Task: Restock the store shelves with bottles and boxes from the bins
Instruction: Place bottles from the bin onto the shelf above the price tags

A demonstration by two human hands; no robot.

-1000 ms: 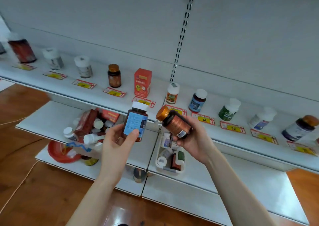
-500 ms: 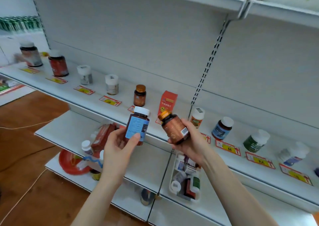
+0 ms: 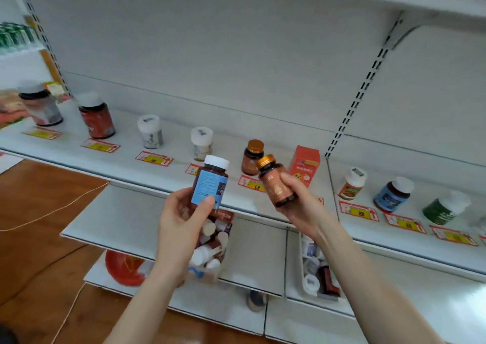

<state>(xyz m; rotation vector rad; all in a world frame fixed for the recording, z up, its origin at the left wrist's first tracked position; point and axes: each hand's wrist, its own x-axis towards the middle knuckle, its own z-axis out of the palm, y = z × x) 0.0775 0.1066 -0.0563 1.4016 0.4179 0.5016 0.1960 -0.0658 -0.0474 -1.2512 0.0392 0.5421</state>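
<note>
Head view: person faces white store shelving with both hands raised in front of the middle shelf (image 3: 126, 157). The left hand (image 3: 181, 220) grips a dark bottle with a blue label and white cap (image 3: 210, 186), held upright, thumb across the front of the label, fingers wrapped behind. The right hand (image 3: 299, 207) grips a brown bottle with a copper cap (image 3: 276, 183) round its lower half, tilted slightly left. The two bottles are near each other but apart, both in the air above the shelf's front edge.

On the shelf just behind the right-hand bottle stands a matching copper-capped bottle (image 3: 252, 157), with an orange box (image 3: 305, 169) beside it on the right. More bottles stand spaced along the shelf, each behind a yellow-and-red price tag (image 3: 153, 158).

On the lower shelf (image 3: 118, 217), under the left hand, is a bin (image 3: 207, 278) heaped with white-capped bottles. A white bin (image 3: 303, 272) with a few bottles sits below the right forearm. Wood floor (image 3: 39, 212) on the left.
</note>
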